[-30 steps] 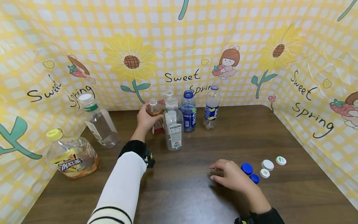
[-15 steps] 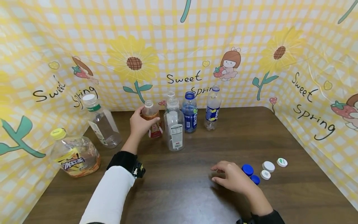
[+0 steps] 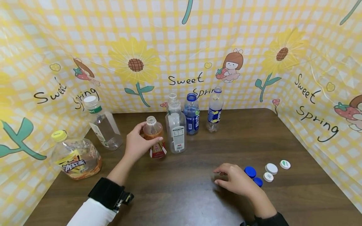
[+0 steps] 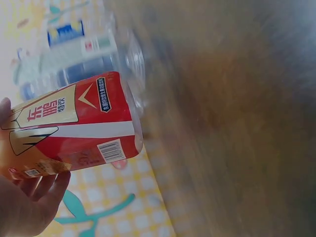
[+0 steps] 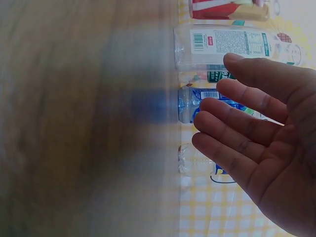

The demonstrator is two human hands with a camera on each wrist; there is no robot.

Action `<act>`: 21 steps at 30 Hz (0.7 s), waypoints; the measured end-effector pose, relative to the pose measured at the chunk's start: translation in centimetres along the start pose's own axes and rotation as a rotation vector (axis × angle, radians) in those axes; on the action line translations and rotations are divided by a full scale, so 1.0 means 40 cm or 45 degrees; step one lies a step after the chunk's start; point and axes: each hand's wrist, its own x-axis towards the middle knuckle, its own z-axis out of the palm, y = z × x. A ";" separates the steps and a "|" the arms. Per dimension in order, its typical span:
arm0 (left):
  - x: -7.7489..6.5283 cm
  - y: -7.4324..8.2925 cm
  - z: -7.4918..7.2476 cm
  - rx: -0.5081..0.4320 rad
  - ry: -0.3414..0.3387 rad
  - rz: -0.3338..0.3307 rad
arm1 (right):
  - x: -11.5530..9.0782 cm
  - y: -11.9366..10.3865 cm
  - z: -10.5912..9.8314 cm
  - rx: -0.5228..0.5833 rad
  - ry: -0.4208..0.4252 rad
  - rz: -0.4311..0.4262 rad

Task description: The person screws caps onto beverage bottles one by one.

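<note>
Head view: bright, largely sharp; pale glare toward near edge of table (image 3: 183,201); soft shadow beneath right hand (image 3: 237,179). Wrist views: dimmer, table blurred.

The bottle (image 3: 154,132) in the left grip (image 3: 137,145) is of clear plastic, and its red label (image 4: 91,118) looks smooth and a little glossy. Right of this grip, the tall bottle (image 3: 176,125) is of transparent, shiny plastic, while its white label (image 3: 178,138) seems more matt. The large bottle (image 3: 79,158), left of the same grip, is also of glossy plastic. Beside the right grip (image 3: 234,179), the caps (image 3: 250,171) are of smooth plastic. Under both grips, the bench (image 3: 181,185) has a smooth surface like dark wood, softly shining. The sheet (image 3: 183,47) beyond them looks like thin, creased plastic.
</note>
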 end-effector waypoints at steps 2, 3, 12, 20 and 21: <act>-0.026 0.014 -0.005 0.006 -0.034 0.008 | 0.000 -0.001 -0.001 0.000 -0.006 0.000; -0.038 0.020 -0.007 0.008 -0.048 0.007 | 0.000 -0.001 -0.001 0.002 -0.011 0.005; -0.132 0.077 -0.011 -0.022 -0.138 0.062 | -0.008 0.001 -0.001 -0.010 -0.018 -0.001; -0.185 0.127 -0.004 -0.100 -0.173 0.203 | -0.012 -0.003 -0.012 0.015 -0.041 0.019; -0.190 0.132 -0.001 -0.109 -0.179 0.218 | -0.013 -0.004 -0.014 0.017 -0.045 0.021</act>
